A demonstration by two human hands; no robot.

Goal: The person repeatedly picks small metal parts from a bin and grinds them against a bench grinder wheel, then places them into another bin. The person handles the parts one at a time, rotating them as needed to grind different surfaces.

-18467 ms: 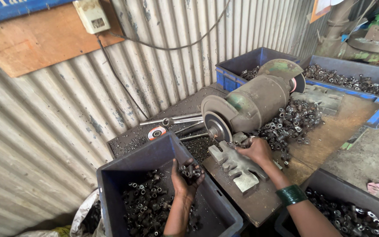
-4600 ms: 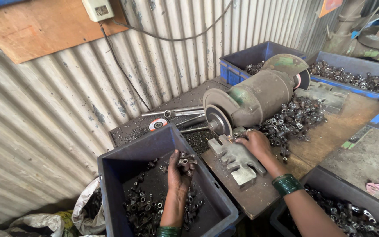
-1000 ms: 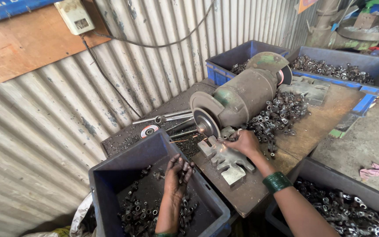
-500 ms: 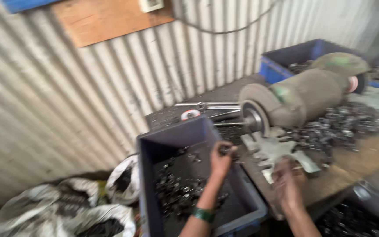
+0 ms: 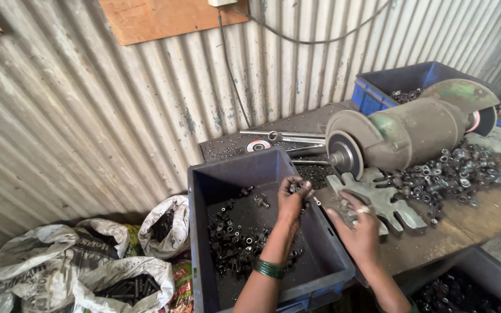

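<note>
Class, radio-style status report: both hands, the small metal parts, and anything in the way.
Left hand over dark crate, pinching small metal parts. Right hand on grey metal bracket, empty. Bench grinder close beside, path unobstructed.

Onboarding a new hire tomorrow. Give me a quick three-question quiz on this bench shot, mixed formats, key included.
1. True or false: the left hand holds small metal parts over the dark blue bin.
2. The right hand rests nearest: A) the white sacks B) the grey metal jig plate C) the wrenches.
3. Fill in: the bench grinder stands in front of a corrugated ___ wall.

Key: 1 true; 2 B; 3 metal.
</note>
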